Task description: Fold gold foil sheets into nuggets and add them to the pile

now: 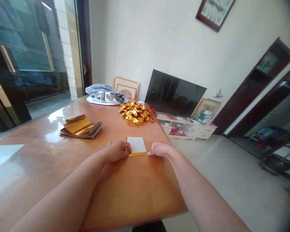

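Left hand [118, 151] curls its fingers over the left edge of a white-backed gold paper sheet [136, 145], while the right hand [160, 149] pinches the sheet's near right corner between its fingertips. From the head view, the sheet lies flat between the hands, near the table's close end, white side up, with a gold strip along its near edge. The polished wooden table [36, 137] runs away from the person. Well beyond the hands, a stack of gold foil sheets [81, 128] lies to the left, and a crumpled gold foil bow [136, 112] sits ahead, nearer the far end. A folded gray cloth [103, 95] lies at the far corner, just in front of leaning picture frames [125, 87]. Past the table stand a dark flat-screen television [174, 92] and a white TV cabinet [186, 128], with a wall clock [214, 13] above.
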Demonstrator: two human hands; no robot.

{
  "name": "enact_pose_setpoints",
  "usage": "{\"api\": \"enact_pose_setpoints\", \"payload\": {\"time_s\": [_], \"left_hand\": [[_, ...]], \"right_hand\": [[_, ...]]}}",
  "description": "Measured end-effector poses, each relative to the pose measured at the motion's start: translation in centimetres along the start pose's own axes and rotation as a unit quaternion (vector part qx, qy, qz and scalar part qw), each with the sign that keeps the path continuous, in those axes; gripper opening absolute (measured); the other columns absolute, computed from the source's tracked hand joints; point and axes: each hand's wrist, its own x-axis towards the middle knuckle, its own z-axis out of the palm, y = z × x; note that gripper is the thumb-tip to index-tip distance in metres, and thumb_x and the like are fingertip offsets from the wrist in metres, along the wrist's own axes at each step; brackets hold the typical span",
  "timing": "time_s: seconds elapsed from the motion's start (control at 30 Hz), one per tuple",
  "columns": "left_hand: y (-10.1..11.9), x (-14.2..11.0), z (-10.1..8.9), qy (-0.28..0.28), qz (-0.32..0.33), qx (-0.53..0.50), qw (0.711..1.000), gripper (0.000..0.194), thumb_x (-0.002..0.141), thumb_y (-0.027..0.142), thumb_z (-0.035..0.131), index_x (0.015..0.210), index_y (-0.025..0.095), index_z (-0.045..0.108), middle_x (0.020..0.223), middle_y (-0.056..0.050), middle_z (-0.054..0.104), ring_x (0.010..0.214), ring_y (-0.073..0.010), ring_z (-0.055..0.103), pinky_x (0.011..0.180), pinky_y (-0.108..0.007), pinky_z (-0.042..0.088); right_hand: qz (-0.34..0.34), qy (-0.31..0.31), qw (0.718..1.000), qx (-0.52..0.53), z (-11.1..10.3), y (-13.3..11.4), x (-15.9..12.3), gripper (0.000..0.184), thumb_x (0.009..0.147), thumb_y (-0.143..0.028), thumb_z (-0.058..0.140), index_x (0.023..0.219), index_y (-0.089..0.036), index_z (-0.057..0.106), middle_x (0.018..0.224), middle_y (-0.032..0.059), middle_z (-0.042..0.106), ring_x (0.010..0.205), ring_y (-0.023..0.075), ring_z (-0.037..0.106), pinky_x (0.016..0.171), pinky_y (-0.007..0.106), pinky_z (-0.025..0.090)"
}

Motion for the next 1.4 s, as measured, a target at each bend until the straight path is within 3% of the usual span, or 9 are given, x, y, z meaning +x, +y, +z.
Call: {"api": "enact_pose_setpoints", "payload": {"time_s": [0.13,0.33,0.5,0.67,0.77,0.9,1.13,1.27,1.4], "left_hand": [[-0.1,0.1,0.0,0.002,0.005,0.000,1.000,0.024,0.074,0.029,0.060,0.094,0.029,0.073,0.087,0.002,0.072,0.082,-0.0198,0.066,0.079,-0.032,0.043],[0.1,-0.1,0.0,0.012,0.019,0.009,1.000,0.023,0.075,0.027,0.057,0.092,0.029,0.073,0.087,0.002,0.073,0.082,-0.0203,0.066,0.074,-0.031,0.041],[0.2,-0.2,0.3,0.034,0.034,0.030,0.998,0.022,0.074,0.024,0.056,0.089,0.029,0.072,0.089,0.001,0.072,0.085,-0.0212,0.064,0.072,-0.031,0.039],[1.6,-0.7,0.3,0.120,0.083,0.078,0.986,0.021,0.075,0.025,0.061,0.095,0.027,0.066,0.091,-0.001,0.067,0.090,-0.0234,0.059,0.077,-0.033,0.038],[2.7,-1.2,-0.1,0.161,0.129,0.094,0.974,0.020,0.074,0.026,0.064,0.094,0.024,0.061,0.096,-0.002,0.064,0.093,-0.0237,0.056,0.078,-0.033,0.038],[3.9,-1.6,-0.4,0.166,0.156,0.117,0.967,0.021,0.073,0.020,0.064,0.093,0.024,0.058,0.097,-0.003,0.061,0.094,-0.0237,0.053,0.080,-0.033,0.037],[4.4,-1.4,-0.3,0.197,0.163,0.149,0.955,0.006,0.086,0.022,0.055,0.086,0.023,0.061,0.091,-0.006,0.061,0.090,-0.0234,0.052,0.076,-0.035,0.034],[3.6,-0.9,-0.2,0.240,0.141,0.091,0.956,0.010,0.086,0.020,0.053,0.083,0.022,0.062,0.086,-0.004,0.061,0.085,-0.0215,0.054,0.075,-0.033,0.035],[2.7,0.0,0.4,0.289,0.061,-0.128,0.947,0.007,0.085,0.025,0.054,0.082,0.020,0.058,0.077,-0.001,0.060,0.071,-0.0166,0.054,0.065,-0.028,0.037]], "right_hand": [[-0.023,0.000,0.998,0.060,0.4,1.0,0.2,0.024,0.076,-0.029,0.066,0.060,-0.015,0.058,0.053,-0.0019,0.052,0.047,0.0089,0.044,0.047,0.021,0.031],[-0.107,0.001,0.983,0.146,1.2,0.3,0.2,0.017,0.077,-0.032,0.064,0.086,-0.017,0.064,0.068,-0.0036,0.060,0.056,0.0079,0.051,0.051,0.017,0.036],[-0.124,0.007,0.980,0.157,2.3,0.1,0.9,0.011,0.070,-0.025,0.066,0.069,-0.016,0.061,0.055,-0.0074,0.048,0.047,0.0062,0.037,0.045,0.019,0.024],[-0.130,0.026,0.972,0.195,2.8,0.4,0.5,0.014,0.075,-0.029,0.061,0.068,-0.017,0.055,0.057,-0.0070,0.048,0.048,0.0066,0.034,0.046,0.021,0.022],[-0.141,0.030,0.950,0.276,2.5,0.2,-0.4,0.014,0.077,-0.031,0.061,0.074,-0.017,0.057,0.060,-0.0054,0.051,0.050,0.0074,0.038,0.048,0.022,0.025],[-0.157,0.016,0.918,0.362,2.1,-0.3,-1.2,0.017,0.076,-0.032,0.064,0.075,-0.017,0.058,0.060,-0.0039,0.053,0.052,0.0084,0.041,0.050,0.023,0.027],[-0.197,-0.010,0.880,0.433,2.3,-0.6,-1.6,0.022,0.081,-0.037,0.065,0.076,-0.017,0.057,0.060,-0.0037,0.053,0.054,0.0087,0.042,0.052,0.022,0.028],[-0.214,0.081,0.852,0.471,2.1,-0.9,-1.8,0.029,0.086,-0.046,0.063,0.080,-0.018,0.057,0.065,-0.0027,0.056,0.058,0.0098,0.046,0.056,0.022,0.034],[-0.230,0.215,0.812,0.492,2.1,-1.0,-1.6,0.035,0.091,-0.050,0.056,0.076,-0.019,0.054,0.064,-0.0035,0.052,0.056,0.0103,0.043,0.056,0.024,0.035]]}}
